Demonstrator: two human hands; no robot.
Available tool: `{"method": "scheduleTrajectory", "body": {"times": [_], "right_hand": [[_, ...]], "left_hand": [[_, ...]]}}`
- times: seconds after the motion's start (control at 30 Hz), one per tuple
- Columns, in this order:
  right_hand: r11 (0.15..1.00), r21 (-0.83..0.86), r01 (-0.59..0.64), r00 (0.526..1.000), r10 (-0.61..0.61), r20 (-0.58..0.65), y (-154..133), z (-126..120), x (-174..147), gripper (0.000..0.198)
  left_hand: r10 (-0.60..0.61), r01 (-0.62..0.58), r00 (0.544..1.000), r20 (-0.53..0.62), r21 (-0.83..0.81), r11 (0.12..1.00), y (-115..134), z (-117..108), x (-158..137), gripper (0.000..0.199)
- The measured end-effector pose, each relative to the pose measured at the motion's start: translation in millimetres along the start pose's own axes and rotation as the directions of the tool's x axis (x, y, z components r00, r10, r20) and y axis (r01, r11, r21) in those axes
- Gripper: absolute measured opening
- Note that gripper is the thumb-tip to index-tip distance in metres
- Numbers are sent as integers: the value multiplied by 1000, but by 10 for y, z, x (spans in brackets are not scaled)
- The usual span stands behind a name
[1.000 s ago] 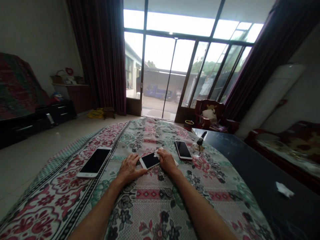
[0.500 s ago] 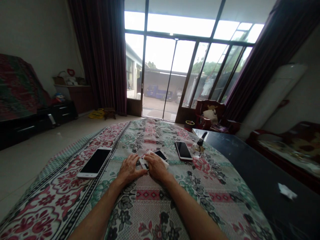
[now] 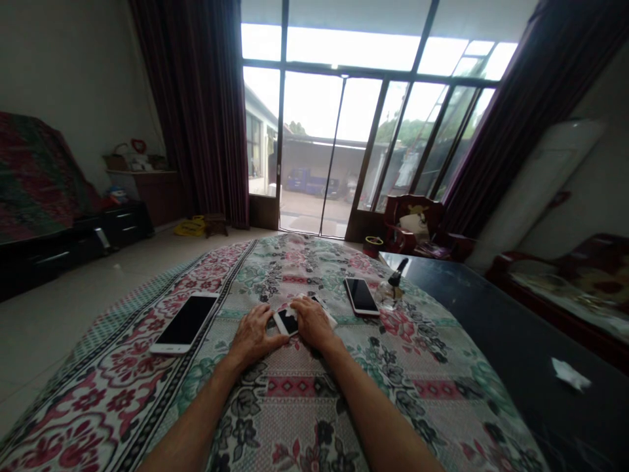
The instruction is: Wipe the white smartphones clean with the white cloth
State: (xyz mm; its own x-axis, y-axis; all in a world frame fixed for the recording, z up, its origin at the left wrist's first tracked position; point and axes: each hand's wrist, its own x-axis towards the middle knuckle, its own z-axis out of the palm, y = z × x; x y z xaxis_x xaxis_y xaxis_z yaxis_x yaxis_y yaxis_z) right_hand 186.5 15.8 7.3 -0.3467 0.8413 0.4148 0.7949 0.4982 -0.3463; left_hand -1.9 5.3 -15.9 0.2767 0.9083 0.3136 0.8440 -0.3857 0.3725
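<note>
Between my hands a white smartphone (image 3: 285,322) with a dark screen lies on the patterned cloth, partly covered. My left hand (image 3: 253,334) holds its left end, the thumb at the near edge and the fingers at the far edge. My right hand (image 3: 315,324) is closed over a white tissue (image 3: 291,310), pressed on the screen; most of the tissue is hidden under the fingers. To the left lies a larger white smartphone (image 3: 187,322), screen dark. Another dark-screened smartphone (image 3: 362,296) lies to the right, beside a clear bottle with a black top (image 3: 392,293).
The flowered cloth (image 3: 339,406) covers the surface under my hands. Along the right runs a black tabletop (image 3: 472,314) with a crumpled white tissue (image 3: 570,375) on it. Beyond stand a wooden chair (image 3: 413,216), a yellow item (image 3: 189,226) on the floor and glass doors (image 3: 314,157).
My right hand has slid slightly right along the phone with the tissue, baring more of the screen near my left hand. My left hand stays at the phone's end.
</note>
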Motion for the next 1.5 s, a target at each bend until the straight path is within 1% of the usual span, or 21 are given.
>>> {"method": "scheduleTrajectory", "body": {"times": [0.1, 0.23, 0.3, 0.47, 0.6, 0.83, 0.97, 1.2, 1.37, 1.5], "right_hand": [[996, -25, -82, 996, 82, -32, 92, -51, -5, 35], [981, -51, -185, 982, 183, -46, 241, -119, -8, 37], [977, -38, -211, 976, 208, -63, 319, -134, -12, 38], [985, 21, -173, 980, 174, -101, 451, -96, -20, 39], [986, 39, -163, 979, 166, -118, 474, -58, -26, 40], [990, 68, -121, 981, 130, -147, 503, -31, -9, 39], [991, 99, -89, 986, 102, -134, 566, 1, 57, 38], [983, 168, -73, 990, 91, -103, 644, 11, 111, 39], [985, 169, -36, 995, 51, -88, 643, -44, 71, 38], [987, 158, 4, 998, 7, -70, 631, -133, -43, 38]], "left_hand": [[-11, 10, 1000, 24, 21, 1000, 7, -4, -4, 64], [-21, 19, 999, 48, 50, 999, 17, -4, -10, 66], [-31, 28, 998, 58, 56, 998, 25, -7, -14, 68], [-44, 38, 996, 83, 67, 997, 57, -33, -14, 67], [-45, 39, 995, 87, 69, 997, 92, -36, -5, 69], [-85, 80, 995, 59, 90, 993, 124, 3, 19, 64], [-82, 78, 995, 51, 74, 994, 88, -1, 40, 65], [-91, 86, 994, 68, 77, 993, 57, 8, 36, 71], [-75, 69, 993, 94, 65, 995, 37, 6, 45, 72], [-70, 66, 993, 91, 41, 997, 42, -18, 47, 72]]}}
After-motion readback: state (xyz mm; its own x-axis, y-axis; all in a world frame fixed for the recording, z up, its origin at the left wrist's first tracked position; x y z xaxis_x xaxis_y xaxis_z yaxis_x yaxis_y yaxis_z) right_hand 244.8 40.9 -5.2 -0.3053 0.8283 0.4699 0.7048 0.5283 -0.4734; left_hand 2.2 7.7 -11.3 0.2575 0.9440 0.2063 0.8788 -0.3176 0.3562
